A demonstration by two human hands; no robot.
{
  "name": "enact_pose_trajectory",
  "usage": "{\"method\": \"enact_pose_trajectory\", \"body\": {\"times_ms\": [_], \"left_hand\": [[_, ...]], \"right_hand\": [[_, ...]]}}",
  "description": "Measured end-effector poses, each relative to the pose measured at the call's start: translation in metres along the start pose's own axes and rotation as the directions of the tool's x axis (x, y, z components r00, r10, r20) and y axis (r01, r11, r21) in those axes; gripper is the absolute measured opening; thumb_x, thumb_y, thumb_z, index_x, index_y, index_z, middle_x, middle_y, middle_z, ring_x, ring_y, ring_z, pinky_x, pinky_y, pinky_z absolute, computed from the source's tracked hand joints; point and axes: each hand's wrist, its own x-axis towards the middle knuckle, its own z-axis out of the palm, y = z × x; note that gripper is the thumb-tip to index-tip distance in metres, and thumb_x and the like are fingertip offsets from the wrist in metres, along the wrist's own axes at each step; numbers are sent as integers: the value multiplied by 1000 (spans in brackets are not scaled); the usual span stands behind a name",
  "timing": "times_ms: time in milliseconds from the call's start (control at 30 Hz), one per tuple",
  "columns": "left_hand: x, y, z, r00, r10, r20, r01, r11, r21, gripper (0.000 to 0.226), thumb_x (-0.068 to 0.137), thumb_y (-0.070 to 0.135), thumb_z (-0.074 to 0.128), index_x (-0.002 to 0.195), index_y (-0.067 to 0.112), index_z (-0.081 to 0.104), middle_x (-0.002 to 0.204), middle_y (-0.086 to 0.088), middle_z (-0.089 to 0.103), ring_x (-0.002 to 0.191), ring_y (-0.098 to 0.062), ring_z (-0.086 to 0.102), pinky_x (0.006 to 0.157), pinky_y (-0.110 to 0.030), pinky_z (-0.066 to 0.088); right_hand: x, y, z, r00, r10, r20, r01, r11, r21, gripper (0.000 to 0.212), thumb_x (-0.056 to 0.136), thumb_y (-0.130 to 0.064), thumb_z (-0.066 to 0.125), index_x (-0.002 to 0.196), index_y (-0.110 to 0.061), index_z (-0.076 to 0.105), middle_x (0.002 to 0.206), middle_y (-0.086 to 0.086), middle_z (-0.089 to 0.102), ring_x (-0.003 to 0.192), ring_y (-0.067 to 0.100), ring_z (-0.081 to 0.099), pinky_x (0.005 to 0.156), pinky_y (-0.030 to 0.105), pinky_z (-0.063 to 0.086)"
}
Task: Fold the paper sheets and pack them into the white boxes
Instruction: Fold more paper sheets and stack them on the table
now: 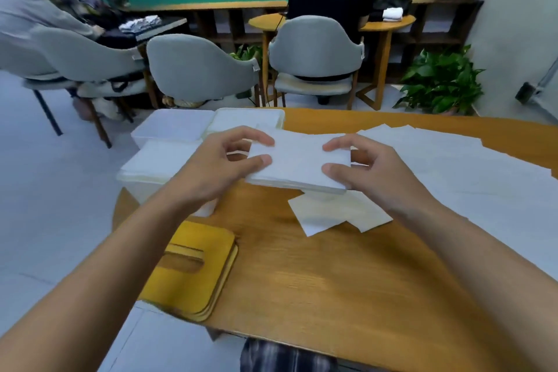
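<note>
Left hand point(223, 160) and right hand point(362, 167) pinch opposite ends of white box point(299, 161), fingers curled; seemingly paper-filled (blurred); loose paper sheets point(437, 166) lie on wooden table point(332, 275).

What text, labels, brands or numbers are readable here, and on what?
No readable text anywhere in the head view.
Folded paper held over the table: blank white.
Loose sheets: no print visible.
White boxes: no label visible.
Yellow lids: plain, no marking.
Chair tags: too small to read.
</note>
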Motion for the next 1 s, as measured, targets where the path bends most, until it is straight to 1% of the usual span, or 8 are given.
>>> {"method": "enact_pose_trajectory", "body": {"times_ms": [133,300,400,500,567,667,800,1000], "left_hand": [[-1,-20,-54,997,-35,-75,39,998,46,19,93,30,78,111,36,77,129,12,68,123,0,57,90,-26,56],[8,-42,-119,989,-99,-114,106,993,59,21,98,22,73,117,29,77,100,0,63,82,-10,62,75,-23,55],[24,-60,-154,974,-129,-186,143,988,65,19,99,17,72,116,23,77,86,-10,65,78,-13,59,73,-24,52],[46,-79,-186,954,-147,-261,169,984,64,19,96,18,76,115,21,77,100,-21,75,83,-25,64,81,-32,53],[59,-92,-202,937,-168,-305,206,974,97,19,93,23,79,113,25,77,102,-15,78,90,-31,70,86,-38,56],[79,-111,-217,926,-185,-330,248,955,160,19,91,24,81,110,24,78,99,-5,79,93,-25,73,78,-27,56],[101,-132,-224,930,-205,-307,303,899,316,22,90,28,83,111,25,78,102,1,73,87,-11,67,65,-21,48],[113,-147,-222,958,-127,-257,251,804,538,23,87,29,85,109,26,79,98,2,71,83,-7,63,68,-17,49]], "right_hand": [[32,-25,47,999,-24,34,24,1000,-15,22,90,-33,80,110,-37,71,120,-6,67,91,10,67,73,28,58],[84,-56,102,997,-28,65,28,1000,8,26,86,-31,85,109,-36,75,108,1,72,97,24,69,90,53,60],[120,-68,129,995,-13,96,11,1000,16,28,83,-27,88,108,-34,77,91,-1,76,88,22,74,91,52,61],[158,-75,156,990,-12,138,14,1000,-17,30,82,-28,89,108,-33,76,91,5,77,86,23,76,88,49,63],[182,-78,172,987,-33,155,46,995,-84,30,83,-31,88,109,-34,75,93,2,74,84,20,71,71,37,61],[214,-77,192,979,-41,201,82,976,-203,28,86,-33,85,111,-31,73,85,-3,65,64,13,57,48,19,41],[243,-70,213,962,-53,267,165,894,-416,33,84,-36,84,114,-30,71,93,-3,64,92,19,58,58,28,40],[256,-60,230,945,-16,326,222,762,-608,37,80,-46,83,112,-33,69,112,4,64,91,19,64,69,34,52]]}}
